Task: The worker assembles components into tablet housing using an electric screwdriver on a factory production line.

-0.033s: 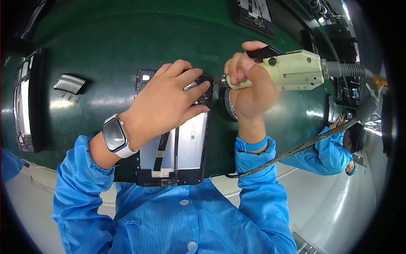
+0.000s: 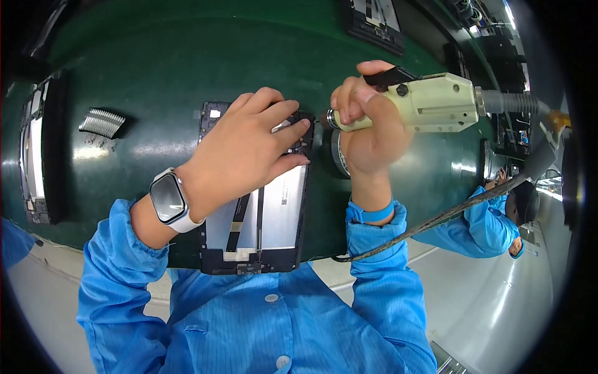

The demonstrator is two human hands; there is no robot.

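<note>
My left hand (image 2: 249, 140) lies over the upper part of an opened tablet (image 2: 283, 212), fingers apart and palm down. The tablet's bare inside shows a silver plate, dark ribbon cables and a black frame; my hand hides much of its upper half. In my right hand (image 2: 374, 124) is a pale yellow-green power screwdriver (image 2: 436, 103) with a black lever, held nearly level. Its nose points left, close to the tablet's upper right corner. Whether the bit touches the tablet I cannot tell.
A ridged metallic stack (image 2: 103, 123) lies at left, beside a pile of tablet units (image 2: 43, 149). Another opened tablet (image 2: 377, 25) sits at the far side. Under my right wrist is a round white-rimmed thing (image 2: 339, 153). A braided cable (image 2: 436, 221) crosses my right sleeve; a co-worker (image 2: 479, 224) is at right.
</note>
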